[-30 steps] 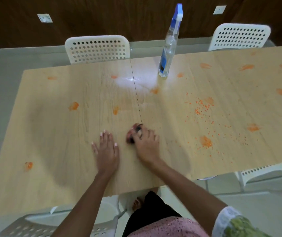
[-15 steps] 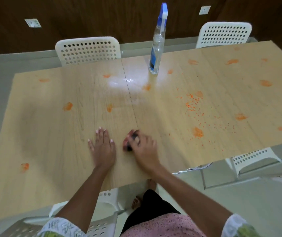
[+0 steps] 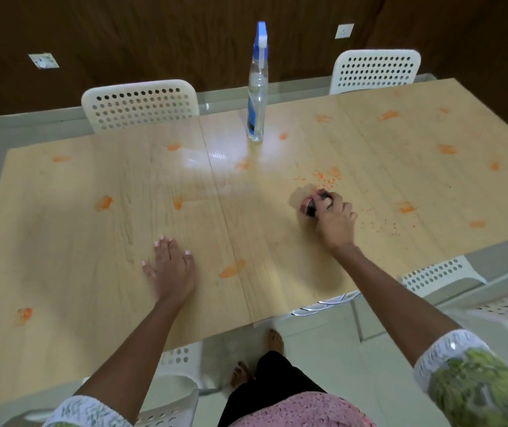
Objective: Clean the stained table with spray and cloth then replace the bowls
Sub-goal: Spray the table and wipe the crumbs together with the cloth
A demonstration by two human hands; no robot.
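Pale wood-grain laminate forms the table [image 3: 61, 241], and it is dotted with orange stains [image 3: 103, 203]. The right hand [image 3: 332, 215] is clenched around a small bunched cloth [image 3: 308, 206], dark with a reddish edge, and holds it down on the tabletop. Only the part of the cloth that sticks out beyond the fingers and thumb shows; the rest is hidden in the fist. Just beyond the gripped cloth, on its far side, lies a scatter of fine orange specks [image 3: 320, 177], and more specks trail off on the near right of the fist. An orange smear [image 3: 406, 207] sits to the right of the grip, apart from it. Another smear [image 3: 231, 269] lies on the near left of the grip, between the two hands.

The left hand [image 3: 171, 268] rests flat on the table with its fingers straight and spread, holding nothing, well to the left of the cloth and nearer to the table's front edge.

The spray bottle [image 3: 257, 87], clear with a blue label and a blue and white trigger head, stands upright far beyond the grip and a little to its left, close to the table's back edge. No hand touches it.

Two white perforated chairs [image 3: 140, 103] stand behind the far edge.
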